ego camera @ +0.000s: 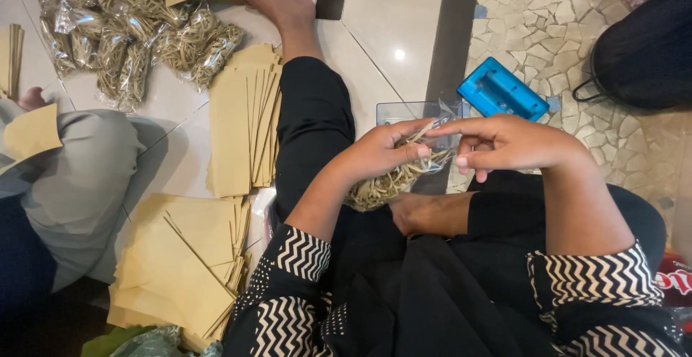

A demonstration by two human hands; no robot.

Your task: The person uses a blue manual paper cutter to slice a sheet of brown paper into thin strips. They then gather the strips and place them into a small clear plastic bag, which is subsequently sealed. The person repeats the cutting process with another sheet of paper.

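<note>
Rubber bands (389, 180) fill an opened clear bag (418, 119) in the lap, left hand (382, 151) gripping it, right hand (504, 143) fingers pinching a band; envelope stacks (241, 126) lie unbundled on the floor.

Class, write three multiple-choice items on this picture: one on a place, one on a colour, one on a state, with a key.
1. Where does the hole punch lie?
A. on the floor beyond the hands
B. on the envelopes
C. in a lap

2. What colour is it?
A. red
B. blue
C. green

3. What are both hands doing?
A. resting flat
B. folding paper
C. holding a clear bag of tan bands

Key: A, it sits on stone floor beyond the right hand; B, its body is blue; C, left hand and right hand grip the bag of bands.
</note>
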